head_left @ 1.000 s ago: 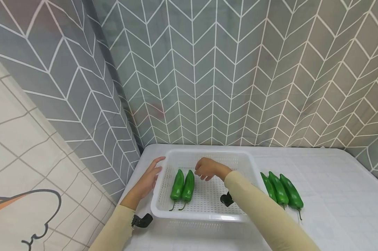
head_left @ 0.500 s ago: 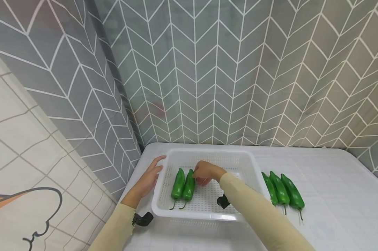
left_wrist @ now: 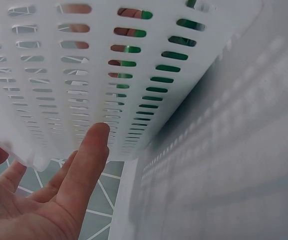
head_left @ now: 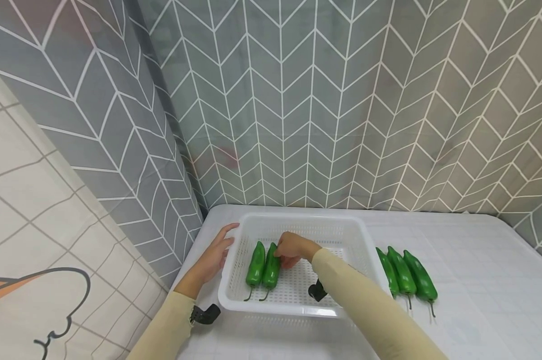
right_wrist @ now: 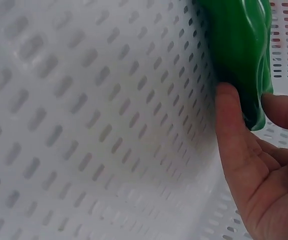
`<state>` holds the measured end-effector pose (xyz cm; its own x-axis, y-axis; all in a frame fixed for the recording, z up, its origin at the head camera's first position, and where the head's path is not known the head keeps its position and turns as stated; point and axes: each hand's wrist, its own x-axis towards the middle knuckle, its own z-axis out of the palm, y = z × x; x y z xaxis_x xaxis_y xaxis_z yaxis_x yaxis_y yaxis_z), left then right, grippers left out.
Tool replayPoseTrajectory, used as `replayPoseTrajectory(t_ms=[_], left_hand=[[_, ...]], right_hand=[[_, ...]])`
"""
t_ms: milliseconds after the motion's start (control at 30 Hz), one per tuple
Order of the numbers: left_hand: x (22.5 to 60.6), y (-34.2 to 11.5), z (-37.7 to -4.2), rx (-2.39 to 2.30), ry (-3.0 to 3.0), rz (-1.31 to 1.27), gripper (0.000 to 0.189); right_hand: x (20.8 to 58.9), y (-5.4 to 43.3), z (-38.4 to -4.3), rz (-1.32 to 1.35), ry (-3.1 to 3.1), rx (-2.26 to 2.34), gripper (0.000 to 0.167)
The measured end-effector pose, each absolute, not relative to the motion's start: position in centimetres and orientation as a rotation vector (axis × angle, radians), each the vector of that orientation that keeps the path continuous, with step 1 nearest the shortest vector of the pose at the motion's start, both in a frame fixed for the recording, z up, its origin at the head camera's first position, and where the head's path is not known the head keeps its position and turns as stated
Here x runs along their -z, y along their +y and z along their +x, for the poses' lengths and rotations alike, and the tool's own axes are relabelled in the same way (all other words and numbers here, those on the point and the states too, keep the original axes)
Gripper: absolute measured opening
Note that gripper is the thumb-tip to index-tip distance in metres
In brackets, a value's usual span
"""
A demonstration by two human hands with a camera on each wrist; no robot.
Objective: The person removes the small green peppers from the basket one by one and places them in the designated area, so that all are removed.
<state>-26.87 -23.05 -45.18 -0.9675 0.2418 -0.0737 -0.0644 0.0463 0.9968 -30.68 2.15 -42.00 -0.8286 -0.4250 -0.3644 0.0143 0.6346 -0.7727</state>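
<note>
Since 1 s earlier, the right hand (head_left: 294, 248) was moved from just beside the nearer green pepper (head_left: 271, 272) to its tip, which was found pinched between thumb and finger. That pepper, located in the white basket (head_left: 280, 308) beside a 2nd pepper (head_left: 255, 270), was judged under control, not visibly lifted. The left hand (head_left: 211, 261) was held with fingers spread at the basket's left wall; contact could not be confirmed.

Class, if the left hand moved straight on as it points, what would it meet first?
Probably the side wall of the white perforated plastic basket; whether the hand touches it is unclear.
</note>
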Motion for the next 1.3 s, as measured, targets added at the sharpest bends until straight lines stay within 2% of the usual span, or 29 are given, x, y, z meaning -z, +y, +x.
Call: replayPoseTrajectory(t_ms=[500,767,1300], left_hand=[[45.3,-23.0,-26.8,-2.018,2.113,0.183,0.047],[45.3,-22.9,-26.7,-2.017,2.115,0.183,0.047],[45.0,-23.0,-26.6,-2.01,2.101,0.21,0.049]], right_hand=[[42.0,2.2,-30.5,-0.341,2.333,1.091,0.015],[41.8,2.3,-30.4,-0.346,2.356,1.059,0.023],[40.9,3.5,-30.5,-0.361,2.359,1.085,0.022]])
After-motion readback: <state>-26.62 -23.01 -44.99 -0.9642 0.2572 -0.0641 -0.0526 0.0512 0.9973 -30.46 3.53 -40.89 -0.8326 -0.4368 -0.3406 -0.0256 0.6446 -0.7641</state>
